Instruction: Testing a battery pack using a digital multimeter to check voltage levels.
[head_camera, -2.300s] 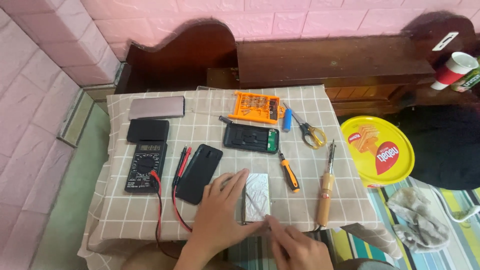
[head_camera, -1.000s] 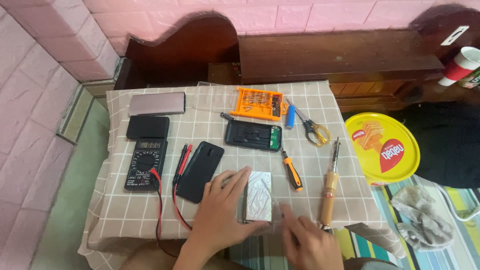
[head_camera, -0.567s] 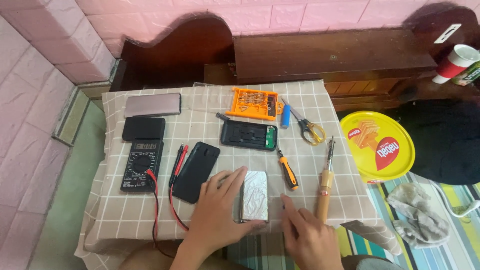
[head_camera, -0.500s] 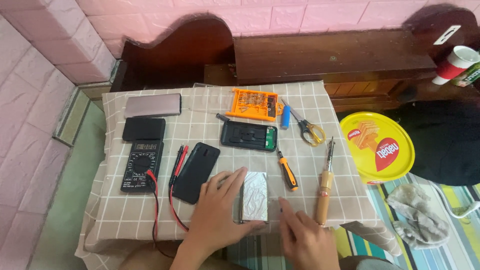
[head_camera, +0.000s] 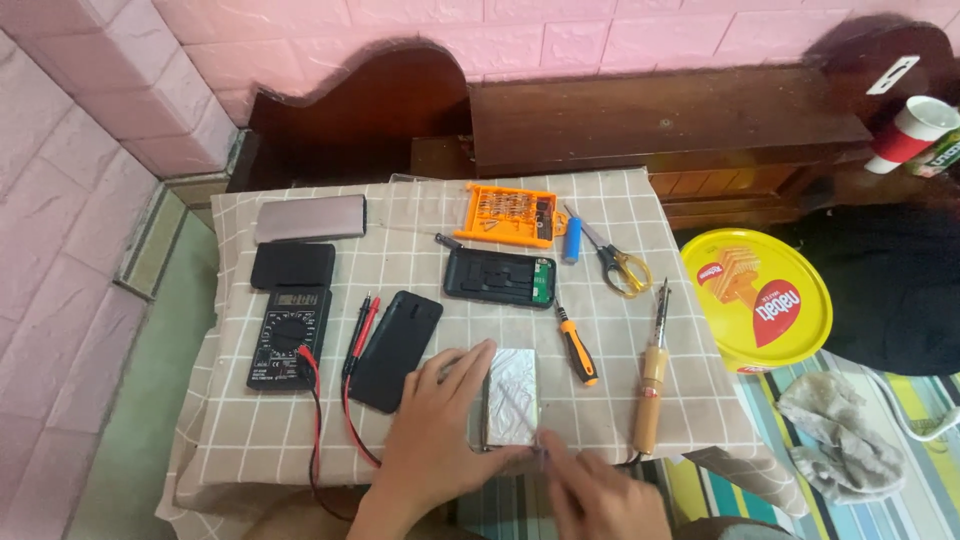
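Checked cloth (head_camera: 250, 440): one silver pack (head_camera: 512, 398), left hand (head_camera: 440, 430) flat on it; right hand (head_camera: 600, 495) pinching corner.

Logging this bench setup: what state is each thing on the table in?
Left hand: flat, steadying the silver foil-wrapped pack.
Right hand: fingertips at the pack's lower corner.
Black multimeter: leads plugged in.
Orange bit case: open.
Yellow-handled scissors: closed.
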